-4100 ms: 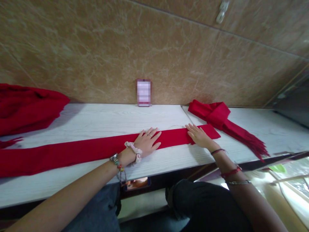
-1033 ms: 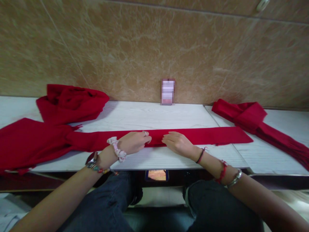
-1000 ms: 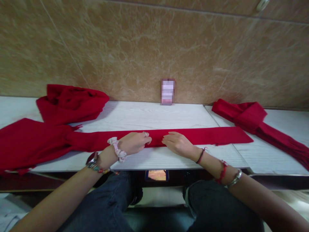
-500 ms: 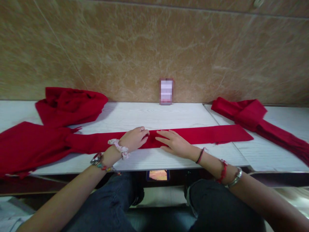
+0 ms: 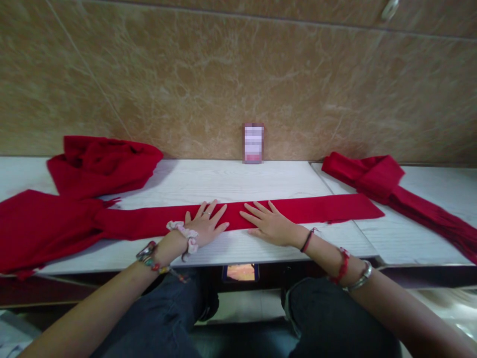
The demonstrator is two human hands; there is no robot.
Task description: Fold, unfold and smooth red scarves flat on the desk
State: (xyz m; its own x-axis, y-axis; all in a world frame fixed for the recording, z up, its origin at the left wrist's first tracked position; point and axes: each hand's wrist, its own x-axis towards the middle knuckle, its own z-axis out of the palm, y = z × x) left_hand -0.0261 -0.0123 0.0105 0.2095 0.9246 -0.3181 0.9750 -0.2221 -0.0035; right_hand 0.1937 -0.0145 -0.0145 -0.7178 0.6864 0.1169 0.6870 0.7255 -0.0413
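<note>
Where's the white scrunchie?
In the head view, the white scrunchie is around the left wrist, between the left hand on the flat red scarf and the beaded bracelet.

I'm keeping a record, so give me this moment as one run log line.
left hand: spread on long red scarf | right hand: spread on same scarf | scarf: lying along white table
</note>
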